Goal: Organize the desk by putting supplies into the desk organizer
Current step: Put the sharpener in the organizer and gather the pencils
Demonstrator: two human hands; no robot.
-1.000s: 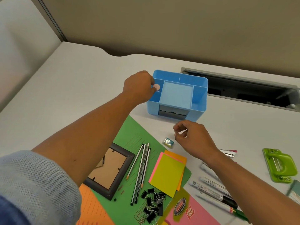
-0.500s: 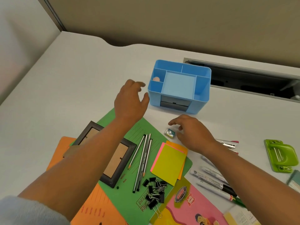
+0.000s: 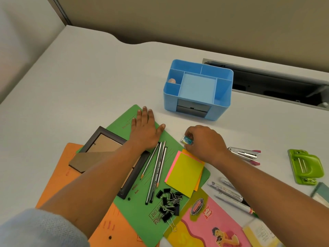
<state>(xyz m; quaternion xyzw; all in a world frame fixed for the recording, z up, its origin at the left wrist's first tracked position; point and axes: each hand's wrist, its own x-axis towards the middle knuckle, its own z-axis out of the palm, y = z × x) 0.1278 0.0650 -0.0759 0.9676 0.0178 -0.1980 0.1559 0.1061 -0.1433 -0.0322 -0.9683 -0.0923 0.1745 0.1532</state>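
Here the left hand (image 3: 145, 130) lies flat, fingers spread, on the green folder (image 3: 135, 202) just above the pencils (image 3: 156, 171). The right hand (image 3: 204, 143) curls over a small eraser (image 3: 187, 140) on the desk (image 3: 89, 86), fingertips pinching it (beside the sticky notes (image 3: 185, 172)). The blue organizer (image 3: 197, 90) stands beyond, apart, a pinkish round thing (image 3: 172, 81) in its left compartment.

Right hand (image 3: 204, 143) seemingly pinches small eraser (image 3: 187, 140); left hand (image 3: 145, 130) flat on green folder (image 3: 170, 177).
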